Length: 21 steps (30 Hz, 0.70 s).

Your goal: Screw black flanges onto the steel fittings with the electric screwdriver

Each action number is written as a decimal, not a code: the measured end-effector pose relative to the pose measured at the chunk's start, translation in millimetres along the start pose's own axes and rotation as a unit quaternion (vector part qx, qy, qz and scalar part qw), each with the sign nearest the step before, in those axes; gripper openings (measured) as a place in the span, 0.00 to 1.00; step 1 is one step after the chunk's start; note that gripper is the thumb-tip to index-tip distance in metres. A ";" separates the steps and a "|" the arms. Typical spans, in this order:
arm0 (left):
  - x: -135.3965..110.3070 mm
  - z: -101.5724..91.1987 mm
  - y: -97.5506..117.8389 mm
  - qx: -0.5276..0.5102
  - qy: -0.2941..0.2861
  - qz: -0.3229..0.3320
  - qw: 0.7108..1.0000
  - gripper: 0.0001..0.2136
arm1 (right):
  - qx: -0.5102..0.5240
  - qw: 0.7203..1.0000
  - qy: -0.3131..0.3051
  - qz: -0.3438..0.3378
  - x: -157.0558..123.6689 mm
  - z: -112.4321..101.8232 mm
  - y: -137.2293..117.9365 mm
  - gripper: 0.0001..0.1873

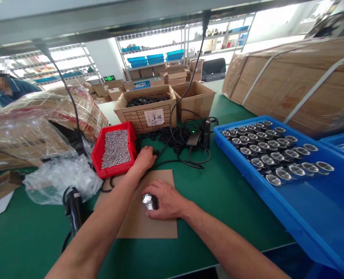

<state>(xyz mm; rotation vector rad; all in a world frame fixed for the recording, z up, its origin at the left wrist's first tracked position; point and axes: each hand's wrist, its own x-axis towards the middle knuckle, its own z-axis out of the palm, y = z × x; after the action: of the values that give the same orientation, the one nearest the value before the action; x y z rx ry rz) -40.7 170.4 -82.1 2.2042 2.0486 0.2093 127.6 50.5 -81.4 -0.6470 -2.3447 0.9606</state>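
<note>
Metal fitting sat upright on the cardboard sheet in the middle of the green worktop, approx. centre of the sheet's upper half. My right hand had it; fingers curled round the body from the right, closed on it, top flange left showing. My left hand was stretched fwd to the heap of black rubber rings just past the sheet, palm down, fingers bent onto the near edge of the heap. Couldn't tell whether a ring was already pinched; fingertips were hidden under the hand.

Red bin of small screws stood just left of that hand, touching dist. Power cable looped across the rings, so I judged it best to pick from the near edge and stay off the wire. Right grip should've stayed low on the fitting, keeping the top clear and level. Blue tray w/ rows of similar fittings lay well to the right. Black driver lay near my left forearm, beside the sheet.
</note>
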 end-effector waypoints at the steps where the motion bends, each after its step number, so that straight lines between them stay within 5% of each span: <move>1: 0.3 0.7 -1.2 -0.008 -0.001 0.003 1.000 0.16 | 0.007 1.000 -0.011 -0.003 0.1 -1.6 0.2 0.33; 5: -1.8 -3.7 2.2 -0.050 0.010 0.000 0.999 0.12 | 0.047 0.998 -0.036 -0.007 0.2 -4.8 1.7 0.36; 9: -26.6 -29.6 13.9 -0.111 0.071 -0.024 0.991 0.13 | 0.070 0.997 -0.039 0.018 0.6 -3.4 1.8 0.37; 14: -114.2 -60.6 19.6 -0.303 0.123 -0.038 0.944 0.13 | 0.095 0.992 -0.031 0.075 1.8 -3.2 -2.9 0.41; 18: -184.3 -47.2 12.0 -0.335 0.036 -0.032 0.941 0.14 | 0.131 0.990 -0.022 0.049 2.2 -0.4 -4.5 0.40; 21: -209.0 -29.0 4.8 -0.315 0.013 -0.017 0.949 0.16 | 0.140 0.989 -0.024 0.035 1.6 5.7 -2.2 0.44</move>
<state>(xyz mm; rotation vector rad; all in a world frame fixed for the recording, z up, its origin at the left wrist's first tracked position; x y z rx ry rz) -56.4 -38.5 -56.1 1.7680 1.6991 0.7722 122.3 47.2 -82.8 -0.6008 -2.1816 1.3199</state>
